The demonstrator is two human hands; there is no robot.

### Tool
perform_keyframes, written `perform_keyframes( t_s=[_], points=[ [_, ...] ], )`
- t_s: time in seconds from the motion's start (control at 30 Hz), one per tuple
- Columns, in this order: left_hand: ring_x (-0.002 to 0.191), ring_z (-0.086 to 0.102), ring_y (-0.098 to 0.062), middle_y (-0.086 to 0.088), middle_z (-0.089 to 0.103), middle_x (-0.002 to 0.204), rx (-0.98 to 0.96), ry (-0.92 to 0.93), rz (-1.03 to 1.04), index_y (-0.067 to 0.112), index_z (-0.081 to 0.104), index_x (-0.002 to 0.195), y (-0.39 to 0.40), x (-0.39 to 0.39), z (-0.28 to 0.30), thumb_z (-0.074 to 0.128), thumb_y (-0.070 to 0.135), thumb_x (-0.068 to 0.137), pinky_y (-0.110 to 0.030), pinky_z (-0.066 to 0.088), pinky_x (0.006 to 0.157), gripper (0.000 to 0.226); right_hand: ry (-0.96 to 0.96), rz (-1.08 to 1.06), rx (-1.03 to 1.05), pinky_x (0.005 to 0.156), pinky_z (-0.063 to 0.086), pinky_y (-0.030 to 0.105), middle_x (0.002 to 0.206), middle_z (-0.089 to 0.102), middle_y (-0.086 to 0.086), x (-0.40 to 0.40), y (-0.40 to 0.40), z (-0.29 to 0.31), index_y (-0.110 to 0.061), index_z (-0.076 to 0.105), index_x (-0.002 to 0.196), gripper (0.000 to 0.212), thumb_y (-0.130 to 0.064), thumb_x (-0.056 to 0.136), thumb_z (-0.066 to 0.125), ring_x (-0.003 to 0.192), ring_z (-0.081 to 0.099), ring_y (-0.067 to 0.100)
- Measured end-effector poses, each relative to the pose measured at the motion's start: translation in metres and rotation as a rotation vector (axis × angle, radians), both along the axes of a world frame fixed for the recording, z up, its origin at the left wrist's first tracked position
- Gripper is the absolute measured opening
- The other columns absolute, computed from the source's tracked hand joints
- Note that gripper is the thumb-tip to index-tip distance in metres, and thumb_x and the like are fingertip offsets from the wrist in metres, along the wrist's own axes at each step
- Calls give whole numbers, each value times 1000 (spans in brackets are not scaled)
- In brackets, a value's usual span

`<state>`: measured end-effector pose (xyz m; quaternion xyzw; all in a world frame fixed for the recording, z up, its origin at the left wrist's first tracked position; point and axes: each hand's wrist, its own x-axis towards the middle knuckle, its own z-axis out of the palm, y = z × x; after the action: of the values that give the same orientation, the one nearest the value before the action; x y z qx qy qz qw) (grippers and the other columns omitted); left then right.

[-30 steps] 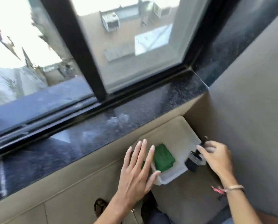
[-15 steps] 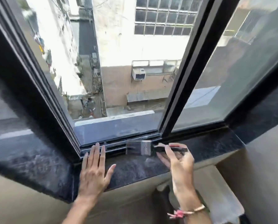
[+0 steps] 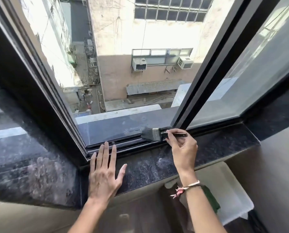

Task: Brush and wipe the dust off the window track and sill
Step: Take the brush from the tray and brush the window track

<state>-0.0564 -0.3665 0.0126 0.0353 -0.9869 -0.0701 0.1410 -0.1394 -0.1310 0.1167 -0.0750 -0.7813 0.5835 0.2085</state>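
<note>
My right hand (image 3: 182, 148) grips the black handle of a flat paint brush (image 3: 153, 134), whose dark bristles point left and rest in the black window track (image 3: 123, 145). My left hand (image 3: 104, 172) lies flat and open on the dark speckled stone sill (image 3: 148, 163), fingertips reaching the track's near rails. The sill is dusty, with pale smears near my right wrist. The sliding pane stands open on the left half, its black frame post (image 3: 199, 81) rising just behind the brush.
A white plastic tub (image 3: 233, 190) sits below the sill at the right, holding a green cloth (image 3: 211, 199) partly hidden by my right forearm. The dusty left sill wing (image 3: 31, 174) angles toward me. A beige wall (image 3: 275, 165) closes the right side.
The view moved closer to the window. My right hand has carried the brush slightly right along the track, bristles lowered into the rails. My left hand stays flat on the sill.
</note>
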Motion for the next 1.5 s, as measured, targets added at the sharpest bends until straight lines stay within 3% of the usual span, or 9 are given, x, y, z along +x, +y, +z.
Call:
perform_keyframes(
  t_s=[0.1, 0.3, 0.57, 0.7, 0.87, 1.07, 1.23, 1.37, 1.5],
  points=[
    [158, 27, -32, -19, 23, 171, -2, -6, -3, 9, 29, 160, 1, 0, -1, 34, 61, 99, -54, 25, 128, 80, 103, -154, 107, 82, 62, 18, 93, 80, 2, 2, 0, 4, -9, 76, 103, 10, -10, 93, 73, 88, 79, 13],
    [158, 26, -32, -18, 21, 171, -12, 5, 7, 10, 27, 161, 0, -1, -4, 35, 61, 100, -53, 22, 129, 80, 97, -127, 149, 84, 63, 29, 94, 78, -6, 15, 2, -1, -10, 76, 102, 10, -9, 94, 71, 87, 75, -3],
    [158, 27, -31, -18, 24, 171, -24, 51, 15, 11, 29, 161, 0, -1, -6, 34, 60, 100, -51, 20, 130, 78, 158, -168, 127, 84, 58, 11, 99, 80, 1, 38, 9, -10, -12, 75, 103, 10, -9, 94, 72, 94, 77, 9],
    [158, 27, -31, -18, 24, 170, -26, 51, 13, 11, 29, 161, 0, -1, -6, 35, 60, 100, -52, 22, 129, 78, 162, -115, -13, 85, 63, 26, 102, 81, 0, 44, 12, -20, -11, 74, 101, 8, -8, 94, 72, 94, 79, 14],
    [157, 27, -32, -19, 25, 170, -22, 42, 11, 10, 29, 161, 1, -1, -3, 36, 59, 100, -52, 23, 129, 78, 209, -242, 71, 83, 61, 17, 105, 78, -4, 47, 14, -20, -17, 75, 104, 13, -10, 94, 71, 98, 76, 7],
    [157, 29, -34, -20, 27, 169, -9, 36, 13, 9, 30, 160, 3, 1, 0, 35, 59, 101, -54, 27, 127, 77, 96, -163, 45, 84, 65, 42, 99, 80, -1, 31, 7, -20, -14, 77, 101, 11, -8, 93, 74, 91, 79, 15],
    [157, 30, -33, -19, 27, 169, 5, 32, 8, 10, 29, 161, 2, 1, 1, 35, 59, 101, -53, 27, 127, 77, 69, -42, -45, 86, 64, 39, 101, 81, -1, 32, 4, -24, -13, 77, 101, 10, -8, 92, 74, 92, 80, 16],
    [156, 30, -33, -20, 28, 169, 25, 13, 3, 9, 31, 160, 1, 1, 4, 36, 58, 100, -54, 27, 127, 77, 120, -238, 82, 86, 62, 29, 104, 77, 0, 38, 7, -17, -6, 76, 107, 16, -3, 93, 72, 97, 75, 9],
    [156, 31, -34, -20, 28, 168, 28, -16, -11, 7, 33, 158, 1, 4, 7, 33, 60, 100, -55, 29, 125, 79, 131, -204, -223, 84, 63, 30, 99, 79, 7, 45, 31, 8, -2, 72, 103, 12, -6, 92, 74, 95, 78, 19]
  ],
)
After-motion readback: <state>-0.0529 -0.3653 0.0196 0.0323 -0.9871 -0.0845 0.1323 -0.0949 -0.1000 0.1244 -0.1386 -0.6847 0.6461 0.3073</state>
